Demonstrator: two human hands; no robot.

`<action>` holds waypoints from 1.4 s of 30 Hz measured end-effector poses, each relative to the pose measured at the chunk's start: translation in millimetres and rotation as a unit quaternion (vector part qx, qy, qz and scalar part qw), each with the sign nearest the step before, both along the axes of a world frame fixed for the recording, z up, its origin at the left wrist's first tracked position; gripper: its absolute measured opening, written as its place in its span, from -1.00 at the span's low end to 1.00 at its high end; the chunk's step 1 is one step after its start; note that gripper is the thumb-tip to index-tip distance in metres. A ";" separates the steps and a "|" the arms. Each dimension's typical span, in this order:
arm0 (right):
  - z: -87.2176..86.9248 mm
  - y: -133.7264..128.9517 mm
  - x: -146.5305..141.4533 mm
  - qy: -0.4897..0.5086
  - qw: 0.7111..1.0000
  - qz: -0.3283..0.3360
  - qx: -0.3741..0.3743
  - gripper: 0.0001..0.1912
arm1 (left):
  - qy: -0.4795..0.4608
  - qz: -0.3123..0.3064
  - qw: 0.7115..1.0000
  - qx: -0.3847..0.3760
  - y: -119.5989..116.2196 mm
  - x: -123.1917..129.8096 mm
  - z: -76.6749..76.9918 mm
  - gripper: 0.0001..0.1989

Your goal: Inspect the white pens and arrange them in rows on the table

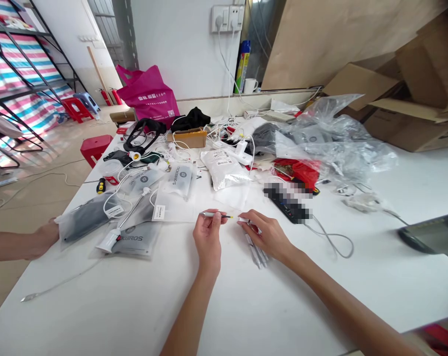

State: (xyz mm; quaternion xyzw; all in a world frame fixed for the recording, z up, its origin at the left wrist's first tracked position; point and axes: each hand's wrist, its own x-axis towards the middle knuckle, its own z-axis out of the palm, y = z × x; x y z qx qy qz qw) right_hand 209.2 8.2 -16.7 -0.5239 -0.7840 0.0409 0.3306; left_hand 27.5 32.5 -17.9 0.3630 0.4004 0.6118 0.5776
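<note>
Bench [253, 306], white-topped, runs forward from the viewer under a heavy spread of packaging and cables. Cardboard cartons [424, 94] are heaped beyond its far right corner; magenta tote bag [147, 94] stands behind the far end, contents hidden. Clear plastic bags [331, 141] pile up at right, grey items visible inside. Nearer left, clear bag [83, 228] holds a dark grey soft item; a co-worker's hand [44, 238] rests against its edge. Grey printed pouch [135, 242] lies just beside it, a white corded device [108, 241] on top. White foil-backed pouch [224, 168] sits mid-bench, contents not visible; cardboard tray [186, 138] behind it has white cable draped over it. Black power strip [285, 207], partly blurred, lies right of centre.

Left hand [208, 237]: fingers [213, 216] closed on slim white stick [212, 214] with yellow tip, held above the bench, in front of the packets. Right hand [266, 237]: fingers [244, 220] pinched on small white piece [243, 219], just beside the yellow tip. Bundle of similar white sticks [256, 250] lies on the bench directly below the right hand.
</note>
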 end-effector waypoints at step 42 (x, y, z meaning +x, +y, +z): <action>-14.6 -14.5 16.3 0.056 0.997 0.059 0.006 -0.84 | 0.140 -0.070 0.988 0.001 -17.1 17.8 -3.6 -0.71</action>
